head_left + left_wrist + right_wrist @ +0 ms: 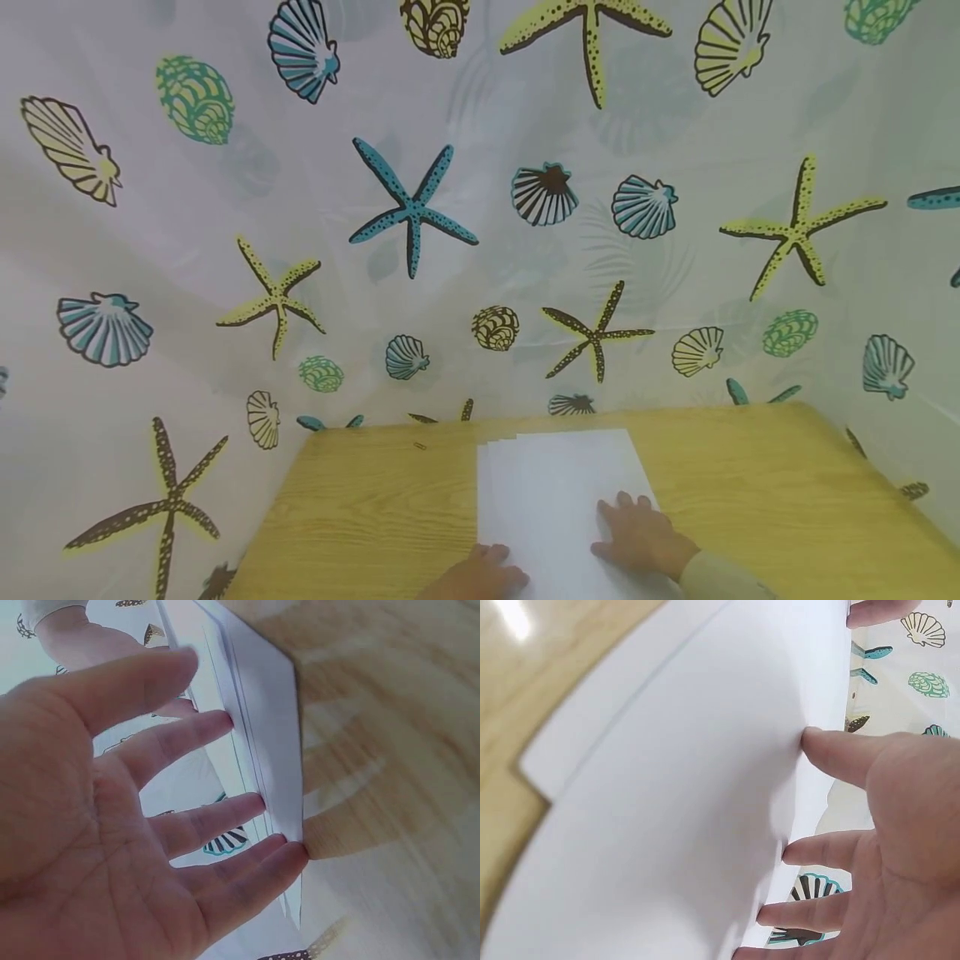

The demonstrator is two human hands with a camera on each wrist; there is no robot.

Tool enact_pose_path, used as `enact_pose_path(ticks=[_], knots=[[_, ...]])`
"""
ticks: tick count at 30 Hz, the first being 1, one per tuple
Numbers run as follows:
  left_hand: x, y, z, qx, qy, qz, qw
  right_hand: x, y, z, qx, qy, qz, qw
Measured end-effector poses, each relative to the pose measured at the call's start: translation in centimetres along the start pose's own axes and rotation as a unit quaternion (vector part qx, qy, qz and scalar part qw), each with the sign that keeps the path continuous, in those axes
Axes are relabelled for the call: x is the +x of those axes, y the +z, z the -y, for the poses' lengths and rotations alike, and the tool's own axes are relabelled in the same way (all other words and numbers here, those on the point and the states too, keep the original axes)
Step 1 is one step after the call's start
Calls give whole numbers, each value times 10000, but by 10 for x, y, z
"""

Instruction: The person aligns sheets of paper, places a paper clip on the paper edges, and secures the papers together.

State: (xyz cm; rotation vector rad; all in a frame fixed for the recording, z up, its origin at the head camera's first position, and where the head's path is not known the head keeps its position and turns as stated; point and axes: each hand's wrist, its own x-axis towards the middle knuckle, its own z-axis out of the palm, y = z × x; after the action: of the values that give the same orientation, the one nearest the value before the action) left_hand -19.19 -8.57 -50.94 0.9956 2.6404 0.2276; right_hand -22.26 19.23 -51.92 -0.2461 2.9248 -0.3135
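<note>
Several sheets of white paper (pixel 555 500) lie on the wooden table, overlapping and slightly offset along their left and far edges. My left hand (pixel 480 575) is at the near left edge of the sheets. In the left wrist view its spread fingertips (pixel 255 801) touch the paper near the staggered edges. My right hand (pixel 641 533) rests on the right part of the top sheet, fingers spread. The right wrist view shows its thumb and fingertips (pixel 791 851) touching the paper (pixel 667 787), with the palm raised above it.
A small paper clip (pixel 420 446) lies on the table (pixel 360 500), left of the sheets near the far edge. A white curtain (pixel 487 250) printed with shells and starfish hangs behind the table and along both sides.
</note>
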Motion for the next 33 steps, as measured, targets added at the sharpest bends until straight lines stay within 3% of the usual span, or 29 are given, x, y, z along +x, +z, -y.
enact_pose_path(ticks=[2,6,9,11,15,17,27,30,33], knots=[[4,0,1,-49,-77,-139,9999,-1,-3,0,-11,-69,-37,10000],[10,1,2,-347,-649,-389,9965,-3,-8,1,37,-185,-112,9998],[13,-1,-1,-799,-1309,-592,9864,-5,-9,0,112,-219,-265,9993],[14,-2,-2,-1051,-1555,-865,9784,-5,-8,-1,161,-189,-358,9991],[19,-4,2,-1398,-1787,-1278,9655,-2,-5,-6,264,10,-344,9991],[22,-3,5,-1395,-1773,-1395,9642,-1,-3,-8,270,121,-332,9990],[39,-6,5,-1635,-2381,-1508,9454,-8,-9,-3,263,211,-552,9979],[43,-2,6,-1543,-2426,-1656,9434,-8,-11,-1,268,233,-506,9981],[47,1,8,-1213,-2427,-1774,9460,-8,-10,-1,243,262,-507,9981]])
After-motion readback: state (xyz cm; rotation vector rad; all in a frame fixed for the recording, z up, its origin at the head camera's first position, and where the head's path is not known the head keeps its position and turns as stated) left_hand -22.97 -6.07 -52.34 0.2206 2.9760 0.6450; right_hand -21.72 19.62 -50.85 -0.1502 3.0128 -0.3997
